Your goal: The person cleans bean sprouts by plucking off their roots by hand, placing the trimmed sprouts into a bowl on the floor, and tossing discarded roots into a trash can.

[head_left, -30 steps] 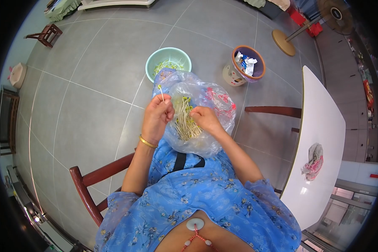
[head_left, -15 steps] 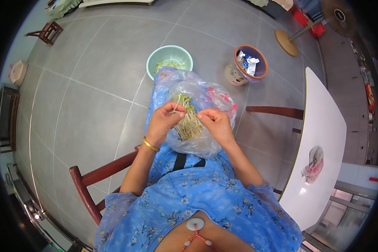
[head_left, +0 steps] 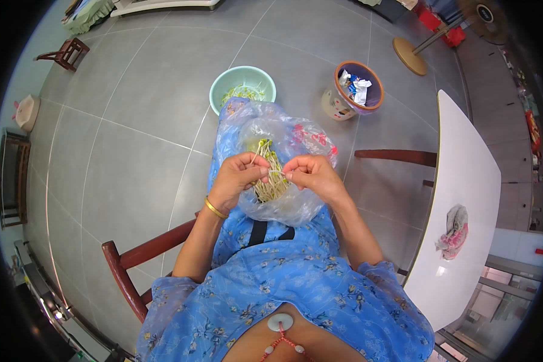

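Observation:
A clear plastic bag lies spread across my lap, holding a heap of bean sprouts with pale stems and yellow-green heads. Over the heap, my left hand is closed in a pinch on a bean sprout, whose yellowish head sticks up beside the fingers. My right hand pinches from the other side, thumb against forefinger, and a pale stretch of stem spans the small gap between the two hands. Beyond my knees, a light green basin on the floor contains some sprouts.
A trash bin with an orange rim holds crumpled wrappers. To the right, a white table bears a crumpled grey-pink cloth. A wooden chair shows at my left, a fan base at far right.
My right hand has shifted slightly down and closer to my left hand, and a pale stem now shows between them. The view has tilted a little.

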`<state>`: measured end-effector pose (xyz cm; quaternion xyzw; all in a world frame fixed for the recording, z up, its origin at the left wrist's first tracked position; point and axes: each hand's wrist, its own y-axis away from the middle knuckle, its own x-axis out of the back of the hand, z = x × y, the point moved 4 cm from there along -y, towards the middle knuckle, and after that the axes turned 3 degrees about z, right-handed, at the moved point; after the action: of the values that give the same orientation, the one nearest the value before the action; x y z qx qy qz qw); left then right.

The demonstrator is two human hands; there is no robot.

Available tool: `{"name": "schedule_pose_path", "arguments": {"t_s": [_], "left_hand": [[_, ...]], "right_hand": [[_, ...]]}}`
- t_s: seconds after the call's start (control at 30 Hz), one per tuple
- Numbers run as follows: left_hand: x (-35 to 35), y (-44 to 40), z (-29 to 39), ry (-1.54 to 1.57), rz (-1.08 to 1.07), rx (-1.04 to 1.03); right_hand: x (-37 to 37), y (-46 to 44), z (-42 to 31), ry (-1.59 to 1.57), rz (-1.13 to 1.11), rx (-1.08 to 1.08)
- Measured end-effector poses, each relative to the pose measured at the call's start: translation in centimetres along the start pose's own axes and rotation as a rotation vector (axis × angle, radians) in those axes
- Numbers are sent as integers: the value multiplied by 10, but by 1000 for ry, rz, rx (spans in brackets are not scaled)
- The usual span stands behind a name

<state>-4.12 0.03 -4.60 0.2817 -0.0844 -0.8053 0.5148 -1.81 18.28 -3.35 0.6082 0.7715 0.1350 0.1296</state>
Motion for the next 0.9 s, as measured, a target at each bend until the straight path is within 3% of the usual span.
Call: {"name": "schedule_pose_path", "arguments": {"t_s": [0.13,0.2,0.23,0.3,0.33,0.4,0.43,0.47,0.63,0.7,0.73,0.8,0.9], "left_hand": [[-6,2,3,-41,-23,3],[-10,4,2,-85,-52,19],[-13,5,-1,-96,-121,50],[-15,6,-3,-107,-189,83],[-13,7,-2,-78,-180,98],[-8,8,-2,-49,-172,112],[-2,8,-1,91,-155,73],[2,9,0,232,-138,33],[13,4,5,367,-10,-57],[18,2,2,402,16,-83],[22,0,-3,397,0,-73],[23,-2,-7,393,-16,-64],[20,-5,-12,350,-3,-36]], "right_hand": [[-1,-4,8,105,-10,34],[0,-4,5,320,203,179],[-2,-6,6,320,203,178],[-3,-12,16,-378,217,59],[-2,-15,19,-380,217,58],[-4,-23,28,-882,104,-72],[-5,-25,29,-883,103,-72],[-7,-27,31,-793,110,-104],[-16,-48,54,-429,45,-231],[-20,-59,63,108,157,-141],[-24,-63,66,109,156,-141],[-27,-69,62,672,223,14],[-33,-74,61,768,290,24]]}}
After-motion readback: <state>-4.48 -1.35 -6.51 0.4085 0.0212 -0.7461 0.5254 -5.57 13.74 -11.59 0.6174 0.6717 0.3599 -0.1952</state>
